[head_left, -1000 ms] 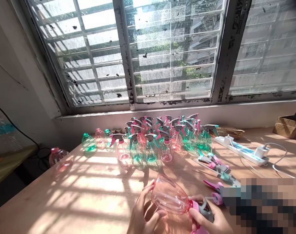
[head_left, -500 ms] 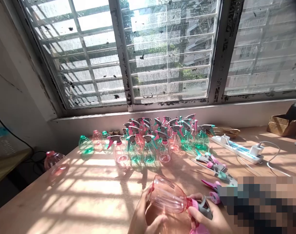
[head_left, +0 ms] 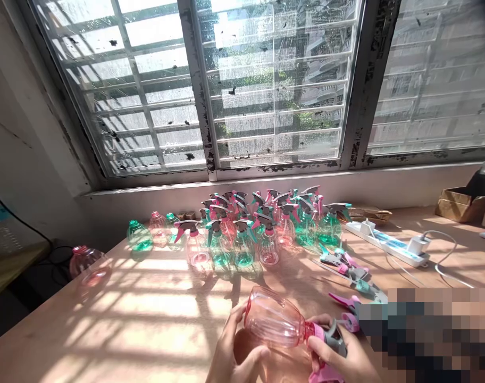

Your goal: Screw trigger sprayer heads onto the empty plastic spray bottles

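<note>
A clear pink spray bottle [head_left: 274,317] lies tilted on its side above the table, its base to the left and its neck to the right. My left hand [head_left: 235,348] curls loosely around the base end, fingers at its far side and thumb below. At the neck, my right hand [head_left: 342,348] grips the pink collar of a grey-and-pink trigger sprayer [head_left: 335,338] that sits on the bottle. Its pink trigger [head_left: 326,374] points down toward me. Part of the sprayer is hidden by the right fingers.
Several capped spray bottles [head_left: 243,247] stand grouped by the window wall. Uncapped bottles [head_left: 139,236] stand to their left, one pink bottle [head_left: 89,264] near the table's left edge. Loose trigger sprayers [head_left: 356,274] lie at right, beside a white power strip [head_left: 390,246] with cables.
My left thumb has shifted slightly up and left under the bottle. The bottle and my right hand stay almost in place, and the view has moved very slightly.
</note>
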`<state>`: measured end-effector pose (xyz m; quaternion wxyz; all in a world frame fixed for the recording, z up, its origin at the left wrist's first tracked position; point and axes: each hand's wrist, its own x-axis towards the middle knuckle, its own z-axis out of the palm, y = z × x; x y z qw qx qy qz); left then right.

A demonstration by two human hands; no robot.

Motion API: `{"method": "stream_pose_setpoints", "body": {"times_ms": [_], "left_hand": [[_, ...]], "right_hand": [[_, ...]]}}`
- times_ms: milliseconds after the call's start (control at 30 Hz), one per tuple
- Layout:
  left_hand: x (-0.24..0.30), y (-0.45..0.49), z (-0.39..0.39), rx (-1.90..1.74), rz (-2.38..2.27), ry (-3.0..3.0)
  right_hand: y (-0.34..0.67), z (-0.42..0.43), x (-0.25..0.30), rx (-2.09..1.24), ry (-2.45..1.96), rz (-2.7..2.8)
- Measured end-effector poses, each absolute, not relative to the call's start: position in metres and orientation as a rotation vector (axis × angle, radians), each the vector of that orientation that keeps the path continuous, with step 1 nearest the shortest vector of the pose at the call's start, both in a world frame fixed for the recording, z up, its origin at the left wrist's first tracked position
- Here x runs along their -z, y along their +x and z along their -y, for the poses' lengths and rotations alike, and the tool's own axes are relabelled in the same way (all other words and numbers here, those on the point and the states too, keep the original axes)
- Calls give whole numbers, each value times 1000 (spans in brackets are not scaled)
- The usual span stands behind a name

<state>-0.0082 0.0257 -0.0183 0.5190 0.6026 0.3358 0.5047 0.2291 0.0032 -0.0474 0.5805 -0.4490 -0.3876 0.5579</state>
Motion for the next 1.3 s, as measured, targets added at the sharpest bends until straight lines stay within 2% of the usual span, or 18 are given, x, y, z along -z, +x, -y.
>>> {"method": "stream_pose_setpoints", "body": {"times_ms": [333, 667, 1300], "left_hand": [[5, -5, -22, -1306, -916, 1501], [9, -9, -18, -1230, -942, 1466], [7, -4, -22, -1247, -895, 1421]], "right_hand": [[227, -4, 47, -1265, -1059, 840], [232, -7, 61, -1243, -1025, 912], [229, 0, 42, -1298, -1032, 906]]}}
